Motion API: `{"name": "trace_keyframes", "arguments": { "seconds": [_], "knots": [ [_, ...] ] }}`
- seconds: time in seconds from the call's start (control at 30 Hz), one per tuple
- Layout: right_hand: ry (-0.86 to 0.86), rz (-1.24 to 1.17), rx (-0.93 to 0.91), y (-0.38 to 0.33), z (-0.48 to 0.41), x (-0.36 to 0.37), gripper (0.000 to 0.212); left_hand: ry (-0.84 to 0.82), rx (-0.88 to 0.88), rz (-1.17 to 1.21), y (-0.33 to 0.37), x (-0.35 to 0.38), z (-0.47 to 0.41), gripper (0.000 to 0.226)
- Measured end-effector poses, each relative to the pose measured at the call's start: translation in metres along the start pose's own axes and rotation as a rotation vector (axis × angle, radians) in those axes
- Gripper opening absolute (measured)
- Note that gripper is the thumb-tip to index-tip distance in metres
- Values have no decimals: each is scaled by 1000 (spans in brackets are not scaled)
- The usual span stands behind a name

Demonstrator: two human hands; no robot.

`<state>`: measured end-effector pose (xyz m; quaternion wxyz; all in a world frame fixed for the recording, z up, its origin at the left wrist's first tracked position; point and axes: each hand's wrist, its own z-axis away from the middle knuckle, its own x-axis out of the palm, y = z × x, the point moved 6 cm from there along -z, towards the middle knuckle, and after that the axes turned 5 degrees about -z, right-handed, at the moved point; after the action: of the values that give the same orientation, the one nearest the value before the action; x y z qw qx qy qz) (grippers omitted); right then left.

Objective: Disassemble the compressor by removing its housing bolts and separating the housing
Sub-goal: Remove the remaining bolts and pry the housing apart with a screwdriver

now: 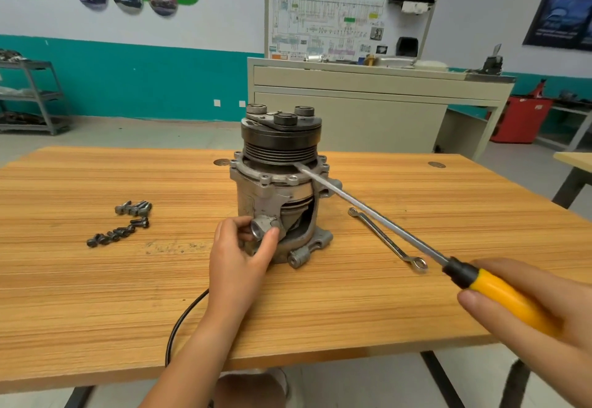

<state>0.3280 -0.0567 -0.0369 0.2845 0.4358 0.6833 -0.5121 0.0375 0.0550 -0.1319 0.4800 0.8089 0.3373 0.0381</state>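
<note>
Left hand (237,247) gripped the compressor (266,196) to steady it; right hand (570,305) grasped the screwdriver (400,231), levering at the housing flange (278,180)

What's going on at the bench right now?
A person is working on a compressor standing upright on the wooden table. The left hand grips a port low on its body; the right hand holds a yellow-handled screwdriver, its tip at the seam under the pulley. Bolts lie loose to the left, a wrench to the right.
</note>
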Motion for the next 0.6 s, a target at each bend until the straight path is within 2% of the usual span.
{"name": "trace_keyframes", "arguments": {
  "seconds": [0.07, 0.17, 0.27, 0.4, 0.6],
  "knots": [
    [47, 9, 27, 20, 3, -2, 63, 1, -3, -2, 0, 0, 0, 30],
    [51, 92, 30, 17, -6, 1, 26, -9, -9, 3, 0, 0, 0, 30],
    [-17, 111, 33, 8, -14, 10, 15, -16, -20, 3, -1, 0, 0, 30],
    [-66, 116, 10, 7, -22, 16, 5, -23, -31, 2, -1, -1, 1, 31],
    [-65, 54, -40, 7, -27, 15, 7, -21, -42, -9, 1, -1, 1, 30]
  ]
}}
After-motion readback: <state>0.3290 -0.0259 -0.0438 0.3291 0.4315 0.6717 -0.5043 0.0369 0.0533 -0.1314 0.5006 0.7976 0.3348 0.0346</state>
